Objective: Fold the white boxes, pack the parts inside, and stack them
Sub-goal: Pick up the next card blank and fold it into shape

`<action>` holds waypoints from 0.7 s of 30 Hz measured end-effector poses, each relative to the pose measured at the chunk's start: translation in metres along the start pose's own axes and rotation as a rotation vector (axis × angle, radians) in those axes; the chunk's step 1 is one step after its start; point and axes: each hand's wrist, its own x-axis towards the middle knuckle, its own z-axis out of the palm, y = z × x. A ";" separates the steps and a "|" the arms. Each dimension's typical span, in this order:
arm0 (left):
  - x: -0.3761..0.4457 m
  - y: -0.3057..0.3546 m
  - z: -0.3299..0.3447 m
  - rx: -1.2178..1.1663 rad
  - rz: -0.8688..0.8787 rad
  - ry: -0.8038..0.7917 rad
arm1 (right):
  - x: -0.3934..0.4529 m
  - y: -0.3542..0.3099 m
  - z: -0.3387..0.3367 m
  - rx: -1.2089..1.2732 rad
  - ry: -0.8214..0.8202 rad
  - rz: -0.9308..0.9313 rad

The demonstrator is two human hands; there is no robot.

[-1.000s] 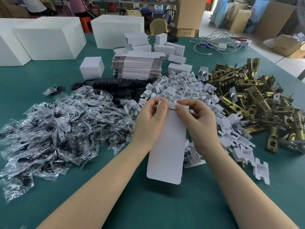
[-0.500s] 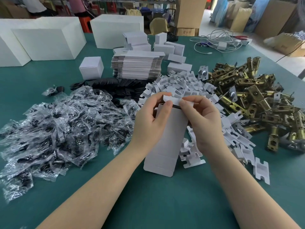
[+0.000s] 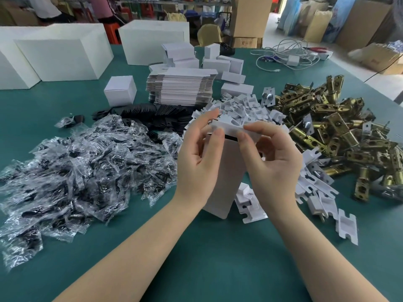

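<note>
We log left hand (image 3: 197,158) gripping white box (image 3: 226,171) side | right hand (image 3: 270,158) pinching its top flap | box upright between both hands, open end up | brass latches (image 3: 331,127) right of right hand on bench (image 3: 218,258).

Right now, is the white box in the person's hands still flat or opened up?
Opened up. The white box shows a dark gap at its top, and both hands, left hand and right hand, pinch its top flap.

We are seeing two bare forearms with no sleeves reaching them; the left hand (image 3: 197,158) and right hand (image 3: 271,161) are showing short, plain, unpainted nails.
</note>
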 end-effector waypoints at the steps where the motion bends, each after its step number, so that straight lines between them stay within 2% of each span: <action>1: 0.000 0.001 0.000 -0.036 -0.001 0.002 | 0.000 0.000 0.001 0.001 -0.004 -0.009; 9: 0.001 0.003 -0.002 -0.170 -0.026 -0.001 | 0.002 0.000 -0.002 0.081 -0.077 -0.003; 21: 0.003 0.002 -0.002 -0.151 -0.062 -0.006 | 0.007 0.005 -0.008 0.095 -0.112 -0.001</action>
